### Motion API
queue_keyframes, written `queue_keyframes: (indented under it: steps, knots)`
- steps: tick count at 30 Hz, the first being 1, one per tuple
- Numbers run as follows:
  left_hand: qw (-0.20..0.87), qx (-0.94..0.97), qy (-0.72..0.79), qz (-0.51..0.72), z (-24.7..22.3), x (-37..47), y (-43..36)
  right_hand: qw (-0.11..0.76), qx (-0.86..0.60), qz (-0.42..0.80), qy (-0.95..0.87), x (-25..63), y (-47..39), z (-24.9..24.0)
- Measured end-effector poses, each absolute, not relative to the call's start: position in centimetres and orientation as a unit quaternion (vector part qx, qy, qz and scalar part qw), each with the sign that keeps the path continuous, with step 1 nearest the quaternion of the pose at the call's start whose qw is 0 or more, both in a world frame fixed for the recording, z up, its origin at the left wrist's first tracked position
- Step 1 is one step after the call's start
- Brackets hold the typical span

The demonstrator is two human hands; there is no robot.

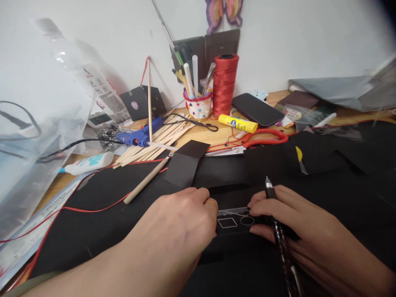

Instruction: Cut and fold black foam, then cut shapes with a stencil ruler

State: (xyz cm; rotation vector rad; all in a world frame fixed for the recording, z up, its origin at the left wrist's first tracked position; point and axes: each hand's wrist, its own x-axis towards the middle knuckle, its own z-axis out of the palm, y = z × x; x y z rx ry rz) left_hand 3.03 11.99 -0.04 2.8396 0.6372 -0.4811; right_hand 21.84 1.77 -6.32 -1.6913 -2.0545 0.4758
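Observation:
A clear strip (pixel 232 212) lies low in the middle over black card, with a pale square outline (pixel 227 222) and a round outline (pixel 247 220) showing beside it. My left hand (pixel 185 218), a ring on one finger, is closed at the strip's left end; its fingertips are hidden. At the right end, my right hand (pixel 291 214) pinches the strip between thumb and fingertips. A black pen (pixel 280 241) also rests in that hand, its tip pointing up and away.
Behind the hands lie a folded black card (pixel 187 163), a wooden-handled tool (pixel 147 179), red scissors (pixel 266 137), a glue stick (pixel 237 123) and a blue glue gun (pixel 139 134) by wooden sticks (pixel 161 140). Farther back stand a pen cup (pixel 199 106) and red thread spool (pixel 225 84).

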Motion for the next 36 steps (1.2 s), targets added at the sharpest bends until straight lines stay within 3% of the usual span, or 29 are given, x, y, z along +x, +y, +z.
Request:
queue_keyframes:
  steps: [10, 36]
  knots:
    - [0.087, 0.968, 0.187, -0.143, -0.2, 2.5, 11.5, 0.214, -0.605, 0.227, -0.733, 21.8, 1.9, -5.6]
    - [0.147, 0.941, 0.258, -0.165, -0.2, 3.0, 11.5, 0.231, -0.595, 0.187, -0.747, 22.0, 2.1, -5.3]
